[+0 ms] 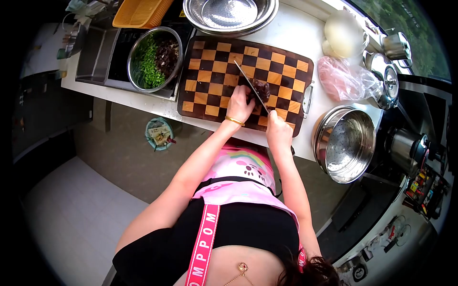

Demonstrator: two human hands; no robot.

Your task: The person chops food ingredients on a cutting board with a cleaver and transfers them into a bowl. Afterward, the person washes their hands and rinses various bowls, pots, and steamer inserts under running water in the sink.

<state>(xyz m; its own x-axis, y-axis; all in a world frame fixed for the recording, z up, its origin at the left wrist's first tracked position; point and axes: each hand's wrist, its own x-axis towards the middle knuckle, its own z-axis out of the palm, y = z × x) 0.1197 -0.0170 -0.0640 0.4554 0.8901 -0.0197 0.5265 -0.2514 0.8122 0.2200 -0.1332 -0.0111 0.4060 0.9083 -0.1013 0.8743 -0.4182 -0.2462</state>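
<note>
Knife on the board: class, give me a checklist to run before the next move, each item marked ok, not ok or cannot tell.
1. Knife held in the right hand: ok.
2. Left hand safely clear of the knife: cannot tell; it is close beside it.
3. Dark food on the board: ok.
4. Board resting on the counter: ok.
5. Board secured against slipping: cannot tell.
6. Bowl in view, left of the board: ok.

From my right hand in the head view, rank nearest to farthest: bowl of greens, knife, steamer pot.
1. Knife: held in your right hand.
2. Steamer pot: to the hand's right.
3. Bowl of greens: left, beyond the chopping board.
</note>
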